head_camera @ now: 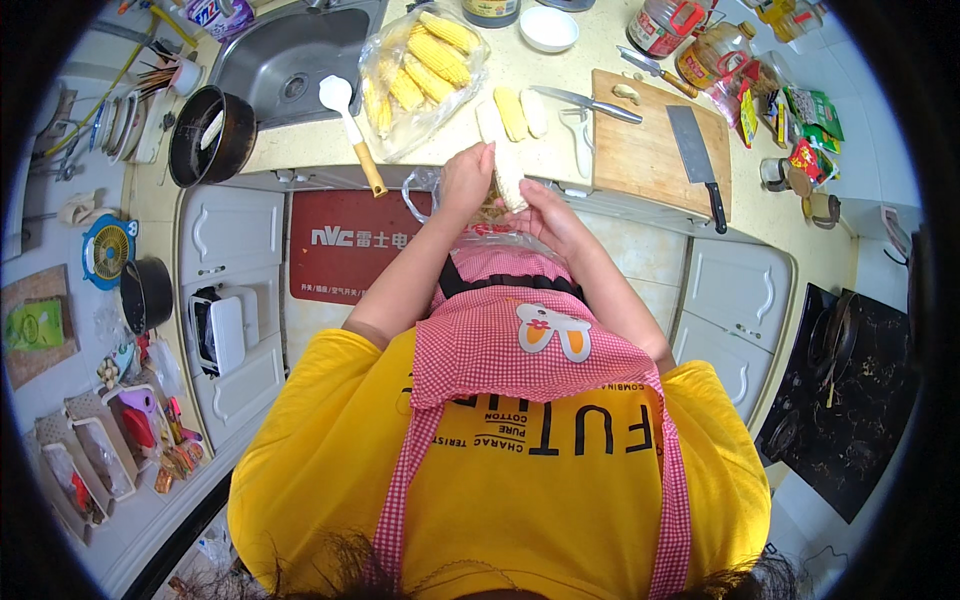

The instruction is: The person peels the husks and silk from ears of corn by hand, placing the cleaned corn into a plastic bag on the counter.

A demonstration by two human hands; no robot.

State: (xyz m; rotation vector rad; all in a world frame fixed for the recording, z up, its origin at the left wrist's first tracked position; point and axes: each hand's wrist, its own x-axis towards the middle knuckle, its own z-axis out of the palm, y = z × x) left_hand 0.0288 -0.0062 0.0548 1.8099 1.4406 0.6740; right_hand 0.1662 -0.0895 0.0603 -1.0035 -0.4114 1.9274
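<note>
A pale corn cob [509, 178] slants over the counter's front edge, its lower end in the fingers of my right hand [546, 211]. My left hand [466, 180] is curled at the cob's left side, thumb close against it; whether its fingers pinch anything is hidden. Beneath both hands, a clear plastic bag [421, 196] hangs with yellowish-brown bits inside. Just beyond, another pale cob [486, 120] lies on the counter beside a yellow cob [511, 114] and a short white cob [534, 112]. Several yellow cobs [435, 60] fill an open plastic bag to the left.
A knife [592, 103] reaches onto the wooden cutting board [637, 150], near a peeler [579, 142] and a cleaver [691, 146]. Left are a white-headed spatula [351, 127], its handle overhanging the edge, a sink [292, 67] and a dark pot [212, 139] holding a pale cob.
</note>
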